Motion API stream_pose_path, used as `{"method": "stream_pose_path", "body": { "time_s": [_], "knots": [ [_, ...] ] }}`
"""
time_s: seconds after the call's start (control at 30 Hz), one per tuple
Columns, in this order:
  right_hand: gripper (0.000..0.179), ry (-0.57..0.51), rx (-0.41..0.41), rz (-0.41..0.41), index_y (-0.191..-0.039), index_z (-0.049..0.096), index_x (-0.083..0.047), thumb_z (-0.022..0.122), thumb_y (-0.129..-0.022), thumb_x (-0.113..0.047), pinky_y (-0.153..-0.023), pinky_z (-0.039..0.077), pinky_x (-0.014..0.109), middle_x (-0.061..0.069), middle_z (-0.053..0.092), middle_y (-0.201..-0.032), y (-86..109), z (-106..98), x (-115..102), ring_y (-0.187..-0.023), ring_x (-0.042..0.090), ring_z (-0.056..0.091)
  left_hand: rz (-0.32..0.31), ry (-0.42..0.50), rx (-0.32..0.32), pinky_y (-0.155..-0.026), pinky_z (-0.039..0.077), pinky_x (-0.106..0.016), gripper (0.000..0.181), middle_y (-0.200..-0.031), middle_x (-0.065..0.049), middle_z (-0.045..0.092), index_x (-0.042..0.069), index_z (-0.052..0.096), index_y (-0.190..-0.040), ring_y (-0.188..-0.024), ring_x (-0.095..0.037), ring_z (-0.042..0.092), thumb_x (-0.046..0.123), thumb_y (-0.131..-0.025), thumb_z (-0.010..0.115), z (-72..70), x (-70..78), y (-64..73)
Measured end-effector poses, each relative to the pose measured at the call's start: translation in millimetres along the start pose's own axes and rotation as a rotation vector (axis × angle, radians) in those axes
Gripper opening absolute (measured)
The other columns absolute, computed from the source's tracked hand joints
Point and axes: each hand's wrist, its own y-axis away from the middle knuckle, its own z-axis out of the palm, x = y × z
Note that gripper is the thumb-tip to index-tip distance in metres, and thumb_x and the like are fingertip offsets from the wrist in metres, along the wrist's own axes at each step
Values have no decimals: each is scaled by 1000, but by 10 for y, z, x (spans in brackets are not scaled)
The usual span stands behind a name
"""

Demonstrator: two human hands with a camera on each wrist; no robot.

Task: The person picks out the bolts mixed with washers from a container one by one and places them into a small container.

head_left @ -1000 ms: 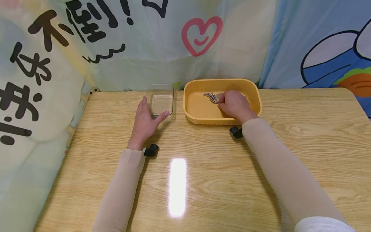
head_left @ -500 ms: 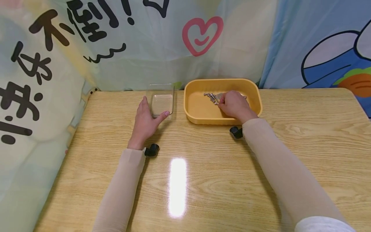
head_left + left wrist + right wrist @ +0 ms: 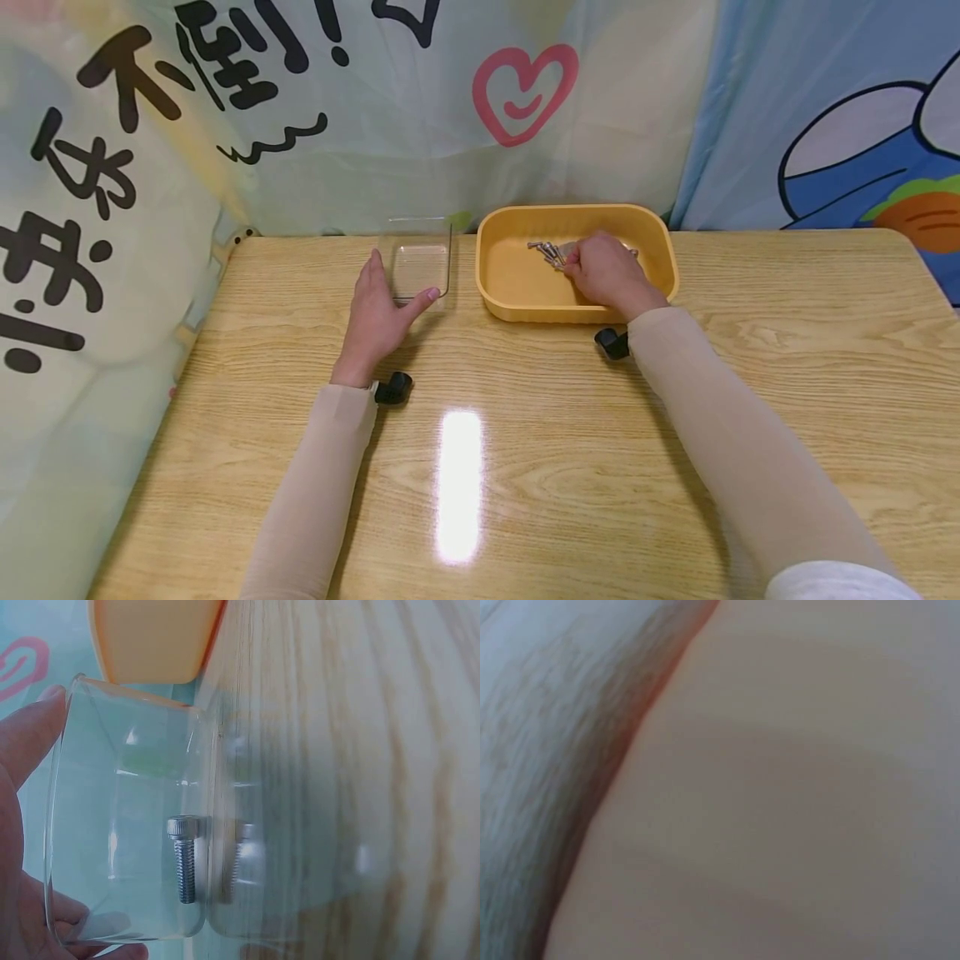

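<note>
Left hand (image 3: 378, 317) is holding the clear box (image 3: 420, 268) with thumb and fingers spread, one screw (image 3: 185, 859) lying inside. Right hand (image 3: 606, 271) is touching screws (image 3: 550, 254) in the yellow tray (image 3: 517, 287), can't tell if pinching; bracing the box should help.

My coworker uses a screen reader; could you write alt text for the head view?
A person's right hand reaches into a yellow tray of small metal screws, while the left hand holds a clear container left of the tray. Below is a wooden table; behind, a printed backdrop bears a pink heart.
</note>
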Motion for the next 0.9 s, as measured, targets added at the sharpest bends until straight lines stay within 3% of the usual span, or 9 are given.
{"method": "stream_pose_path", "body": {
  "time_s": [0.9],
  "knots": [
    [14, -24, 32, -53, -104, 61, 1, 52, -102, -10, -89, 44, 48, 18, 51, -104, 91, -88, -184, -100, 33, 47, 3, -4, -2, -122, 14, -47, 114, -166, -22, 9, 0, 0, -160, -153, -33, 9, 63, -90, 65, -3, -4, 1]
  ]
}}
